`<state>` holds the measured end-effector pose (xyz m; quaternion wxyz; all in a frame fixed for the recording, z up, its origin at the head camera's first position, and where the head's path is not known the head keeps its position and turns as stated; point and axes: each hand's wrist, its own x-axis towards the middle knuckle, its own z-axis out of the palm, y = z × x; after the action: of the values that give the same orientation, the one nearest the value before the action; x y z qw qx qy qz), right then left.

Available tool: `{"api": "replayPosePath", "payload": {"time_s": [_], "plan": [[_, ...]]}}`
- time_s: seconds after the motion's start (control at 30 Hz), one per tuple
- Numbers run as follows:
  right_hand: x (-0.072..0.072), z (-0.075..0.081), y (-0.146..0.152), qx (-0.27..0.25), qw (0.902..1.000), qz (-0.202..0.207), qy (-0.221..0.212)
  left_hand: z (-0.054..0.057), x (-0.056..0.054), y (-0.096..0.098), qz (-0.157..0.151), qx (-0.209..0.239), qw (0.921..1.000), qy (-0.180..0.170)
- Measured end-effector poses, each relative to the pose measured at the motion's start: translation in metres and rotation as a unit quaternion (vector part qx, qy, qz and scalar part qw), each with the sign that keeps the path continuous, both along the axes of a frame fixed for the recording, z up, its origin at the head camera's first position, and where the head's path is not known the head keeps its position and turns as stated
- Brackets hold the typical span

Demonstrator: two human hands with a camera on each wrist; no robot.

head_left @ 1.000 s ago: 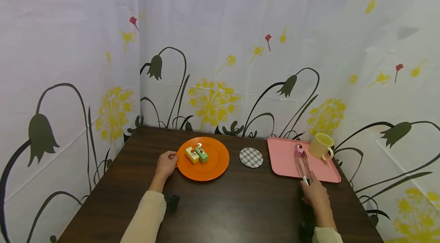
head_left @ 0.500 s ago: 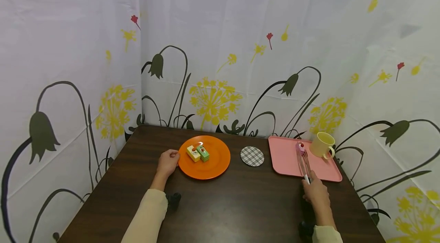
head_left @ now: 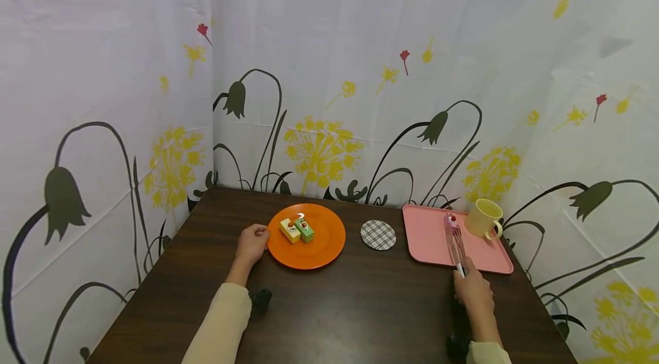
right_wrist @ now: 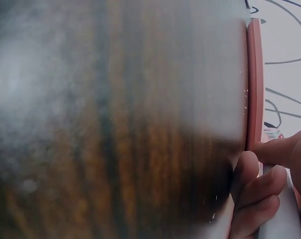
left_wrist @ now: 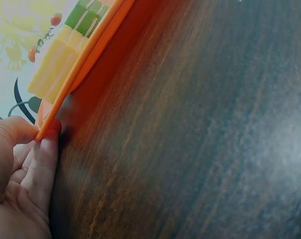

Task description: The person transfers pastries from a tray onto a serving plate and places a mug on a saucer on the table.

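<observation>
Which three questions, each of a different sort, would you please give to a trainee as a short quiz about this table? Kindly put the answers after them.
1. Choose one: what does the left hand grip?
a) the yellow mug's handle
b) the rim of the orange plate
c) the flowered curtain

2. True or false: the checked coaster lies on the pink tray.

3. Short answer: which cake is nearest the tips of the metal utensil in the right hand?

Key:
1. b
2. False; it lies on the table, between plate and tray.
3. The pink cake, on the tray; whether the tips touch it is not clear.
</observation>
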<state>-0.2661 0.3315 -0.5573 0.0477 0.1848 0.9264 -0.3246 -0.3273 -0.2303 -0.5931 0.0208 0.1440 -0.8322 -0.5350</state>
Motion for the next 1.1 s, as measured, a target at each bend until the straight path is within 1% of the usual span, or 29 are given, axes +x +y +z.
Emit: {"api": "replayPosePath", "payload": {"time_s": [0.2,0.43,0.53,0.67,0.83,0.97,1.1], "plan": [[-0.002,-0.002,0.002,0.008,1.0,0.002,0.005,0.001,0.0,0.0,0.003,0.001,1.0,0.001],[0.003,-0.002,0.005,0.015,0.9999,0.007,-0.002,0.006,0.005,0.004,0.001,0.01,0.9999,0.008],[0.003,-0.002,0.005,0.016,0.9998,0.008,0.001,0.005,0.004,0.004,0.002,0.008,0.9999,0.012],[0.006,-0.001,0.007,0.019,0.9998,-0.001,0.0,0.002,0.001,0.003,-0.003,0.008,1.0,0.004],[0.007,0.003,0.007,0.012,0.9999,-0.007,-0.001,0.002,0.0,0.002,-0.001,0.01,0.9999,0.006],[0.008,0.007,0.005,0.011,0.9999,-0.007,-0.002,0.003,0.0,0.0,-0.004,0.008,0.9999,0.009],[0.01,0.008,0.004,0.017,0.9999,0.001,0.0,0.0,0.0,-0.001,-0.006,0.007,0.9999,0.004]]}}
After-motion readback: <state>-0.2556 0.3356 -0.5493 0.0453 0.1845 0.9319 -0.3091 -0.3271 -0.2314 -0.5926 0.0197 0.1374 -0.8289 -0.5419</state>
